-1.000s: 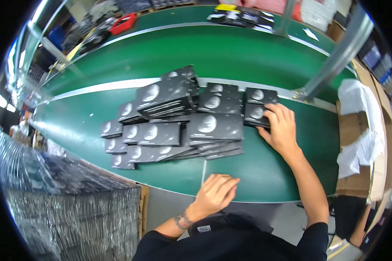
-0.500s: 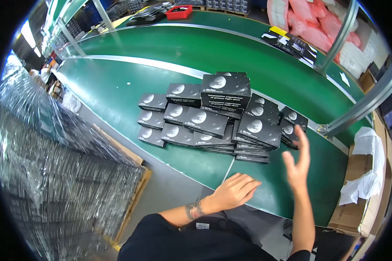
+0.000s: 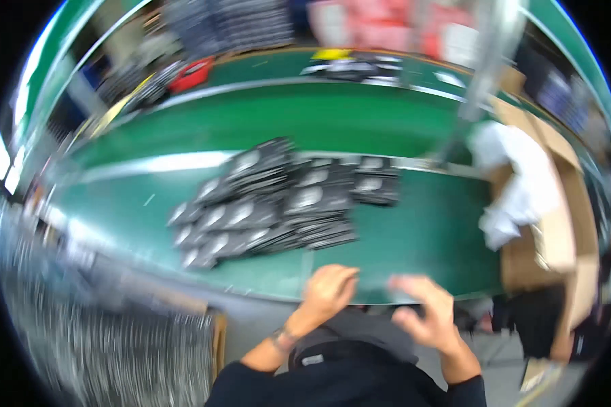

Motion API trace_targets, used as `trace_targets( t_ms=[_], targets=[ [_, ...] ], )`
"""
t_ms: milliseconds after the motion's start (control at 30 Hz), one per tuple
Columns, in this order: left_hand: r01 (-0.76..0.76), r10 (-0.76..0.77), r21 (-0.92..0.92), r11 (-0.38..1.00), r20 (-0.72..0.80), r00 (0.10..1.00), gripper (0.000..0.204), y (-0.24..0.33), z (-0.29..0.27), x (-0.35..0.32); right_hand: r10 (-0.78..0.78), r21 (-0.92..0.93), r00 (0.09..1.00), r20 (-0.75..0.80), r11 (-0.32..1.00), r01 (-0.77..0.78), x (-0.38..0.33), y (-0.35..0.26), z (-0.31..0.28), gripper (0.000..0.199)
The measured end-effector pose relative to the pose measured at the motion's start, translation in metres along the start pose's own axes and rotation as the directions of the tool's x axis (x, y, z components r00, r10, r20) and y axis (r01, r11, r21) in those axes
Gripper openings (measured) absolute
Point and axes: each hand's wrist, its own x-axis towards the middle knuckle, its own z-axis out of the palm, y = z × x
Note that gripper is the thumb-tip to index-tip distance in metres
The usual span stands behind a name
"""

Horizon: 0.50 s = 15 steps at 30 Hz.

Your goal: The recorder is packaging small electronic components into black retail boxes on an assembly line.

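Flat black boxes (image 3: pixel 251 214) with a pale moon picture lie stacked in several piles on the green table (image 3: pixel 428 224). My left hand (image 3: pixel 329 292) is closed, fingers curled together, over the table's near edge just in front of the piles. Nothing shows in it. To its right, my right hand (image 3: pixel 428 312) has thumb and fingers apart and holds nothing I can see. Neither hand touches a box. The whole picture is smeared by motion, so print and small details are lost.
An opened cardboard carton (image 3: pixel 567 230) with white wrapping (image 3: pixel 516 183) stands at the right. Behind the table run a green belt (image 3: pixel 278 115) and a metal post (image 3: pixel 482 81). A red tray (image 3: pixel 191 74) sits far left. Film-wrapped stacks (image 3: pixel 115 346) stand near left.
My view has turned to the right, bringing more of the carton in. My right hand has drawn back from beside the boxes to the near edge. The left hand stays closed.
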Motion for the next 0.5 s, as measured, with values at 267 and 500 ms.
trace_targets(
  t_ms=[267,500],
  targets=[
    [-0.388,0.398,-0.291,0.874,-0.027,0.917,0.025,0.116,0.047,0.146,-0.207,-0.710,0.782,-0.587,0.596,-0.375,-0.092,-0.047,-0.198,0.039],
    [-0.720,0.719,-0.168,0.674,0.374,0.586,0.076,0.234,0.184,0.302,0.121,-0.830,0.897,-0.426,0.341,-0.441,-0.125,0.016,-0.230,0.076]
  ],
)
